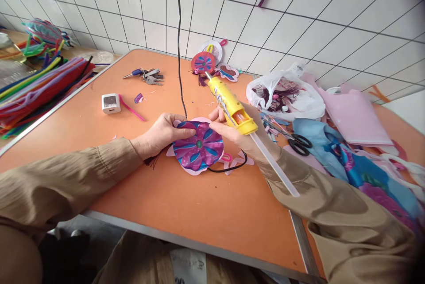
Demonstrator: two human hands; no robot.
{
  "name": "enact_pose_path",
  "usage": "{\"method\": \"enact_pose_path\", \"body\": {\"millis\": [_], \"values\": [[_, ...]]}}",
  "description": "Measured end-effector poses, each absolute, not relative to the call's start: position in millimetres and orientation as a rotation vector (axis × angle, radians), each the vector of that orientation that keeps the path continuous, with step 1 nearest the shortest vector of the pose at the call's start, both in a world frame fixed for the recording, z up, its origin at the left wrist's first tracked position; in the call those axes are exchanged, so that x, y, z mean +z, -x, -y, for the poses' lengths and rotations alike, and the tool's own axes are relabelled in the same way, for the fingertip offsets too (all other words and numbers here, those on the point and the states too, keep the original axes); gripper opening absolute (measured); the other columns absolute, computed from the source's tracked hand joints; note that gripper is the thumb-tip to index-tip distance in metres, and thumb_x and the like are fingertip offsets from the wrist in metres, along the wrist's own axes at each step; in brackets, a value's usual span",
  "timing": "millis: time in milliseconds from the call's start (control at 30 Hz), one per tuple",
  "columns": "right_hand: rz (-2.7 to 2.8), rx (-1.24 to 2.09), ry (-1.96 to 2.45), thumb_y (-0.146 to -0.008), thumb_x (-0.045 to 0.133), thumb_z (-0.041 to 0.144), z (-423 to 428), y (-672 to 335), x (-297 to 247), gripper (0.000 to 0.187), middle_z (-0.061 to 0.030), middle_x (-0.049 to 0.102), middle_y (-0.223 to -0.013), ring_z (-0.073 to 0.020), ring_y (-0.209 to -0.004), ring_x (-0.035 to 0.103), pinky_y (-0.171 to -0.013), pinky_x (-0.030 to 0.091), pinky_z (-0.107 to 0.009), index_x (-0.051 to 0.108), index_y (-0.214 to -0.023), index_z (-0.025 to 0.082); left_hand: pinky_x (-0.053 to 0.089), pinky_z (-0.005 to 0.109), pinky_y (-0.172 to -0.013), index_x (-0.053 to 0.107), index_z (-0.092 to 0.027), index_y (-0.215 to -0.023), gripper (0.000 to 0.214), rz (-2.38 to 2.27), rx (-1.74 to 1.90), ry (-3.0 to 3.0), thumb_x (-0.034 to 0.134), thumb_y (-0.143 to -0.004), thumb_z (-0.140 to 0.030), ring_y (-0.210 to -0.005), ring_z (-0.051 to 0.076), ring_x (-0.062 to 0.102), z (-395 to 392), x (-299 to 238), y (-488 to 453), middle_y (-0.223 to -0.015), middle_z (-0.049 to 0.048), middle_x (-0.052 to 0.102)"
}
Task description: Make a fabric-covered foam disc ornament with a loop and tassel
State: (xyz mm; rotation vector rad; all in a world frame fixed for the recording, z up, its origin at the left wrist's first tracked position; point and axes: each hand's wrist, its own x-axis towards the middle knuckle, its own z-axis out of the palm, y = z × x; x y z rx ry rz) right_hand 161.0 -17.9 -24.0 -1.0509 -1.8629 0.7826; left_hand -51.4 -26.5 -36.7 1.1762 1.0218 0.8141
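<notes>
Between my hands is a round purple and blue fabric flower piece point(199, 147) with a small green centre and a pale pink backing showing round its edge. My left hand point(163, 135) pinches its upper left edge, thumb on top. My right hand point(244, 135) holds a yellow glue gun point(229, 100) with its nozzle pointing up and away, and a long clear glue stick point(275, 166) sticks out of its back. The right fingertips also touch the piece's upper right edge. A dark tassel hangs below my left hand, and a black cord passes under the piece.
Keys point(151, 75), a white charger point(111, 103) and a pink pipe cleaner point(133, 109) lie to the left. Finished-looking round ornaments point(203, 62) rest by the tiled wall. Right are a white plastic bag point(288, 98), black-handled scissors point(299, 144) and blue fabric point(318, 146). Pipe cleaners point(40, 84) fill the far left.
</notes>
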Motion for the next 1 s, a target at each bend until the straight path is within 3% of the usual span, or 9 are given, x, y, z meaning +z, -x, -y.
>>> {"method": "enact_pose_path", "body": {"millis": [200,567,700,867,1000], "values": [[1.980,0.628,0.853,-0.080,0.069,0.021,20.8,-161.2,-25.1,0.015,-0.0025,0.069,-0.085,-0.0208,-0.085,0.069,-0.082,0.054,-0.036,0.054,-0.081,0.022,0.042,0.019,-0.046,0.059,-0.013,-0.061,0.031,-1.101,0.805,-1.257,0.083,-0.059,-0.033,-0.051,0.009,0.053,28.5,-35.8,48.8,-0.057,-0.0004,0.061],[2.103,0.523,0.871,-0.082,0.069,0.023,19.3,-159.5,-29.7,0.017,0.0008,0.058,-0.076,-0.0192,-0.073,0.058,-0.072,0.046,-0.032,0.051,-0.080,0.024,0.032,0.019,-0.043,0.059,-0.014,-0.062,0.027,-1.134,0.717,-1.499,0.073,-0.066,-0.037,-0.050,0.007,0.043,28.9,-35.2,48.3,-0.055,-0.0027,0.052],[2.114,0.445,0.840,-0.084,0.067,0.020,22.0,-159.0,-30.9,0.015,0.0022,0.058,-0.075,-0.0172,-0.072,0.057,-0.069,0.043,-0.029,0.053,-0.079,0.024,0.037,0.020,-0.046,0.063,-0.013,-0.066,0.027,-1.153,0.740,-1.480,0.074,-0.066,-0.038,-0.053,0.009,0.047,28.8,-35.5,47.8,-0.057,-0.0019,0.055],[2.138,0.457,0.766,-0.080,0.069,0.011,24.2,-159.0,-32.5,0.017,0.0023,0.064,-0.085,-0.0141,-0.076,0.062,-0.067,0.046,-0.025,0.058,-0.085,0.023,0.042,0.021,-0.050,0.068,-0.013,-0.071,0.025,-1.158,0.802,-1.393,0.078,-0.064,-0.034,-0.056,0.011,0.055,28.1,-37.3,47.7,-0.062,0.0000,0.063],[2.168,0.410,0.708,-0.081,0.071,0.012,24.1,-158.0,-33.6,0.016,-0.0016,0.069,-0.099,-0.0171,-0.088,0.066,-0.076,0.050,-0.027,0.059,-0.082,0.022,0.045,0.022,-0.051,0.067,-0.013,-0.069,0.027,-1.105,0.856,-1.299,0.084,-0.059,-0.032,-0.057,0.013,0.058,28.0,-37.2,47.2,-0.061,0.0005,0.064]]}}
